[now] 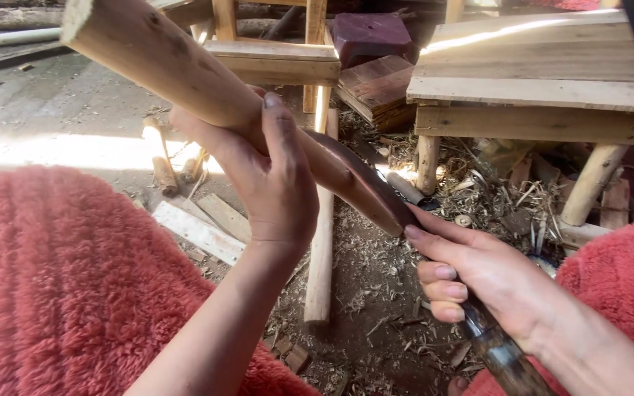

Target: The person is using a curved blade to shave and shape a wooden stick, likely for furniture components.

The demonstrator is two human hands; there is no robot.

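My left hand (269, 172) grips a thick round wooden pole (163, 62) that slants from the upper left down to a tapered tip near the middle. My right hand (482, 275) holds the handle of a curved dark-bladed knife (365, 176), forefinger stretched along it. The blade lies flat against the pole's tapered end, just past my left thumb. Fuzzy red fabric (60, 286) covers my knees on both sides.
A low wooden table (533, 92) on round legs stands at the right, a wooden stool (277, 59) behind the pole. A slim peeled stick (321, 249) and flat offcuts (199, 231) lie on the ground among several shavings. Stacked boards (379, 88) sit behind.
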